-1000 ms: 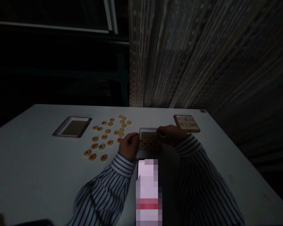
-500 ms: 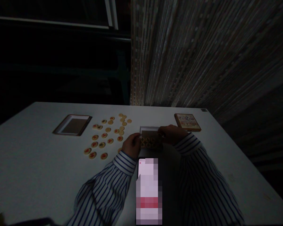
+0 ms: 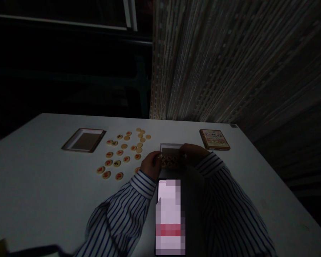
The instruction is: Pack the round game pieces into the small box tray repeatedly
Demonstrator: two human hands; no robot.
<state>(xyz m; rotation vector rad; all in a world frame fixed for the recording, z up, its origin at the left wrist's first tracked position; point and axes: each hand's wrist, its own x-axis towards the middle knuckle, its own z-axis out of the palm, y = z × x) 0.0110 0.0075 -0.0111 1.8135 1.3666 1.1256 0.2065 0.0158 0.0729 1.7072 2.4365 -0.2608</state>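
A small open box [image 3: 171,146] stands in the middle of the white table, with several round xiangqi pieces [image 3: 169,164] in rows at its near end. My left hand [image 3: 151,165] grips the box's left side with bent fingers. On the opposite side my right hand [image 3: 194,154] is closed on the right edge; its fingertips are dark and partly hidden. Left of the box lie scattered xiangqi pieces [image 3: 126,159], some with red or dark characters up, some plain side up.
An open, shallow box part [image 3: 66,146] lies at the far left of the table [image 3: 42,185]. A printed box lid [image 3: 215,139] rests at the right. Just before me is a lit phone [image 3: 169,210], its screen blurred. A string curtain [image 3: 203,60] hangs behind the table.
The view has shifted slightly, so most things appear a little further right. Both hands stay at the box's sides, and the loose pieces lie as before.
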